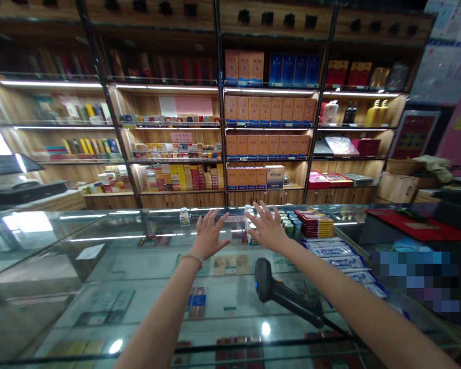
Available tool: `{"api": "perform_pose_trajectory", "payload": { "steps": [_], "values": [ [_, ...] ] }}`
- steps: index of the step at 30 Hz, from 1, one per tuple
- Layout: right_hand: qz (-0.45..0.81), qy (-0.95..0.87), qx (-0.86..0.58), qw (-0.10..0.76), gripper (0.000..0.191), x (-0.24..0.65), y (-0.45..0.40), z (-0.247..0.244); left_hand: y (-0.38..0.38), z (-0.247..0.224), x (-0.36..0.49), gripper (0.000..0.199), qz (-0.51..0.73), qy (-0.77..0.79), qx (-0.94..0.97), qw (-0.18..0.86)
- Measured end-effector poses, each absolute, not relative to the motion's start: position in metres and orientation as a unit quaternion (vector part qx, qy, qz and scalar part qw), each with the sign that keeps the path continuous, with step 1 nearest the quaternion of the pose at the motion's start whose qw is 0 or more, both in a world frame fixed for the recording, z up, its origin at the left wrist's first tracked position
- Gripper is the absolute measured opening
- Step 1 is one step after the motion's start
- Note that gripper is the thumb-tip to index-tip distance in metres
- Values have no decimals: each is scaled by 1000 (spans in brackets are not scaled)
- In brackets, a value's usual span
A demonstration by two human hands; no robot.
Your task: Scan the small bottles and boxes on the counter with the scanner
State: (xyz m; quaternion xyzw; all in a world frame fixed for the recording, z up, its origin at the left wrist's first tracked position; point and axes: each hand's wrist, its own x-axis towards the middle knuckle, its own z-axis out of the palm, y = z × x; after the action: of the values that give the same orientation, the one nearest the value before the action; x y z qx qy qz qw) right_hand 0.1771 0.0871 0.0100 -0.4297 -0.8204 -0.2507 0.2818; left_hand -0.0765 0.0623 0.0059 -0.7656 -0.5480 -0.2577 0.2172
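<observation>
Both arms reach forward over a glass display counter (pixel 138 271). My left hand (pixel 207 237) has its fingers spread and holds nothing; a small white bottle (pixel 184 217) stands to its left. With fingers apart, my right hand (pixel 267 228) is close to a few more white bottles (pixel 252 236), partly hidden behind it; whether it touches them I cannot tell. Right of that hand are small green-and-white containers (pixel 288 225) and a stack of red and yellow packets (pixel 314 223). Below the hands, a black barcode scanner (pixel 284 294) lies on the glass.
Blue and white packets (pixel 343 262) lie along the counter's right side, near a red mat (pixel 411 224). Lit wooden shelves behind carry orange boxes (pixel 271 111) and cigarette packs (pixel 176 151). A dark monitor (pixel 11 165) stands at left. The scanner's cable runs off to the right.
</observation>
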Motion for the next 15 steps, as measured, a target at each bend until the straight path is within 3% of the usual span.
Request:
{"api": "perform_pose_trajectory", "payload": {
  "steps": [15],
  "values": [
    [-238, -859, -348, 291, 55, 75, 90, 22, 32, 18, -176, 70, -260, -589, -714, 276]
  ]
}}
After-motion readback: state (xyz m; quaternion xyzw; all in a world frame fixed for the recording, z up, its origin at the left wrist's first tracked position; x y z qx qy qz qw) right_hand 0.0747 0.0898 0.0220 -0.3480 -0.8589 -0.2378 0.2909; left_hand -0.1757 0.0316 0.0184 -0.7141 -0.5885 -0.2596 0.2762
